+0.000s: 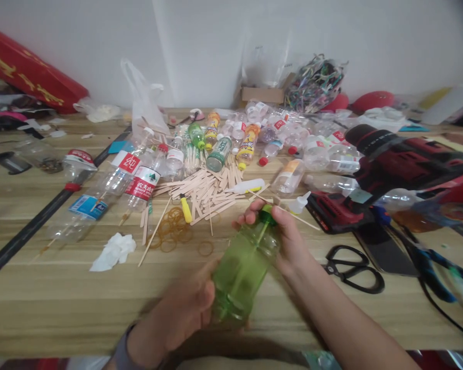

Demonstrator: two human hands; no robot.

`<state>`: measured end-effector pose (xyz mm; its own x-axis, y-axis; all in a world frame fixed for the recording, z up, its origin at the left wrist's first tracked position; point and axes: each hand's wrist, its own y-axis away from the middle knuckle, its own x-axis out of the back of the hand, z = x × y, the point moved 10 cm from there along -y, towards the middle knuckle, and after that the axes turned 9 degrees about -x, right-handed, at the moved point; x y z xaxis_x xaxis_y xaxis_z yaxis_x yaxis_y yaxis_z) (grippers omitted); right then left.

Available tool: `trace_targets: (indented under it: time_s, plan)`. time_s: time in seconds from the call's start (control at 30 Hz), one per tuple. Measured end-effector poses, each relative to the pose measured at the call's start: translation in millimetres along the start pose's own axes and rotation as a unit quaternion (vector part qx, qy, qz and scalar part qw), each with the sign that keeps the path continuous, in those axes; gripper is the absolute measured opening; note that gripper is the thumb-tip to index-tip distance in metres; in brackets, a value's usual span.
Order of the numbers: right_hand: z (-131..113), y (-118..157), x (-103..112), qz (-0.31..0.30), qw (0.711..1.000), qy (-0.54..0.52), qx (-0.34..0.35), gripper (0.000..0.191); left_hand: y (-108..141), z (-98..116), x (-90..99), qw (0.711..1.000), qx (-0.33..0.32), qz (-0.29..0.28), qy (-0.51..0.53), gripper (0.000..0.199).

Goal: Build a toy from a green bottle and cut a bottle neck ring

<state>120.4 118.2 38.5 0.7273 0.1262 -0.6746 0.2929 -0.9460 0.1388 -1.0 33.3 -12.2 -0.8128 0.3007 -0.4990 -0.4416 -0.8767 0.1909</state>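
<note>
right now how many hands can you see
2: the left hand around the lower part of the green bottle, and the right hand at its neck and cap. No other hands show.

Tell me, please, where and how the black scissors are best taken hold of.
Probably by the two handle loops, from above and the right: the scissors lie flat, loops turned rightward, while their blade end is hidden behind the right forearm.
</note>
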Motion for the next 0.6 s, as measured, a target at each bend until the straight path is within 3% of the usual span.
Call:
trace_targets:
  time_s: [0.07,0.13,0.27,0.47,0.6]
  plan:
    - [2,1,-5,-0.017,1.000,0.011,-0.003,0.033,4,-9,-28.7,0.993,0.066,-0.081,0.059,0.075]
    - [2,3,-9,-0.036,0.999,0.024,-0.002,0.033,7,-15,-41.9,0.984,0.106,-0.117,0.082,0.068]
    - [2,7,-11,-0.056,0.997,0.047,-0.001,0.033,7,-29,-35.6,0.982,0.136,-0.102,0.078,0.061]
    - [3,11,-8,-0.059,0.998,0.029,-0.014,0.043,10,-44,-20.6,0.988,0.120,-0.057,0.083,0.057]
    - [5,15,-6,-0.067,0.997,0.023,-0.038,0.036,9,-36,-26.7,0.989,0.100,-0.063,0.091,0.055]
